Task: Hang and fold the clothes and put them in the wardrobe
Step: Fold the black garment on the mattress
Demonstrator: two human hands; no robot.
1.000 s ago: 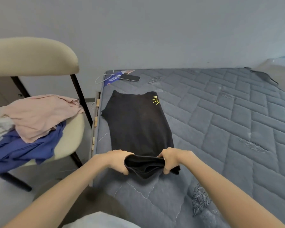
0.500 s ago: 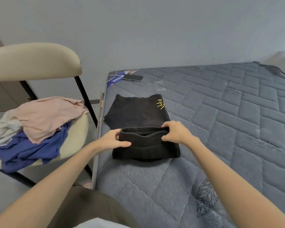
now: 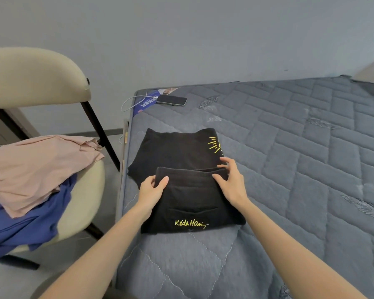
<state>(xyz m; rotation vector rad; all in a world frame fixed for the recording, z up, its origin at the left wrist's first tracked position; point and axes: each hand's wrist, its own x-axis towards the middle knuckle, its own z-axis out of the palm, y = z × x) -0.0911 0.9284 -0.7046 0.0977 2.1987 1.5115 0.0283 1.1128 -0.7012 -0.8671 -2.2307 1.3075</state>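
Two pinch grips on the black garment (image 3: 181, 152): left hand (image 3: 152, 188) and right hand (image 3: 231, 184) hold its folded edge. Best: square corners, smooth flat on mattress (image 3: 300, 147).

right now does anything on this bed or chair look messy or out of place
Mostly the cream padded chair: a pink garment and a blue garment lie crumpled and unfolded, the blue one drooping over the seat edge. The black folded garment on the grey quilted mattress looks tidy.
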